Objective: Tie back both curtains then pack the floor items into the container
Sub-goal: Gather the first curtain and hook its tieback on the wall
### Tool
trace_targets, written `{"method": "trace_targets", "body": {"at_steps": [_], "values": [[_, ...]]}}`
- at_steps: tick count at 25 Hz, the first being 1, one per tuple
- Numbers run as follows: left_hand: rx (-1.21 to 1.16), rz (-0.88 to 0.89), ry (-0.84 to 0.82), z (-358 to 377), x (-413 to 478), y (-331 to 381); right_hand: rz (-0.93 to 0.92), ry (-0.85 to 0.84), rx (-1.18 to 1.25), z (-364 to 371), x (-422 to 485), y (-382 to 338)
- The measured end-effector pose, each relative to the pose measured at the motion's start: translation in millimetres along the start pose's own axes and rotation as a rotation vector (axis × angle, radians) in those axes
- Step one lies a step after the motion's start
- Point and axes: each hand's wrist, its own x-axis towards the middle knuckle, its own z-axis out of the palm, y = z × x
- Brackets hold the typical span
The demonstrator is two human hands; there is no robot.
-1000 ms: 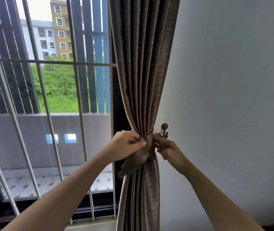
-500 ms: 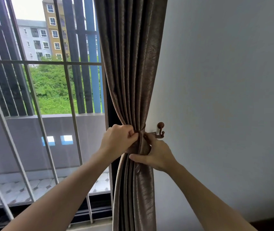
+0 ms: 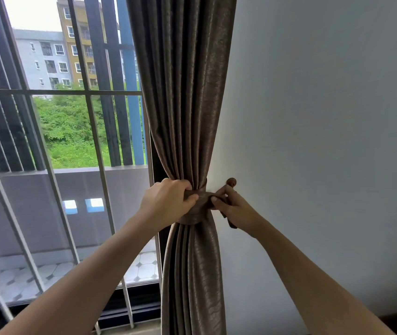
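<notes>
At frame centre, your left hand (image 3: 168,201) clenched the tieback (image 3: 201,197) around the gathered curtain (image 3: 187,105); your right hand (image 3: 232,205) pinched its end beside the wall hook (image 3: 231,182), both arms outstretched.

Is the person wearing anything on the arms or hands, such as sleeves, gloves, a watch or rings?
Nothing is visible. Both forearms are bare as far as the picture's bottom edge, with no sleeve or cuff in view. The left hand and right hand have no gloves, and no watch, bracelet or ring shows on the wrists or visible fingers.
</notes>
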Motion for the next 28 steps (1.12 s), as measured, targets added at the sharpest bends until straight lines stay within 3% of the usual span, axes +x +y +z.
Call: {"method": "trace_targets", "body": {"at_steps": [5, 9, 11, 18, 24, 28], "values": [[0.153, -0.058, -0.047, -11, 4, 3, -0.138, 0.027, 0.158, -22, 16, 20], [0.345, -0.083, 0.160, 3, -9, 16, -0.067, 0.230, 0.723, -5, 26, 42], [0.412, -0.026, 0.229, 14, -13, 22, -0.003, 0.391, 0.867, 5, 34, 52], [0.391, 0.037, 0.349, 36, -14, 27, 0.149, 0.779, 0.626, 14, 58, 75], [0.323, 0.031, 0.329, 39, -8, 19, 0.166, 0.807, 0.423, 4, 61, 80], [0.266, 0.025, 0.316, 42, -6, 24, 0.170, 0.630, 0.420, -13, 68, 84]]}}
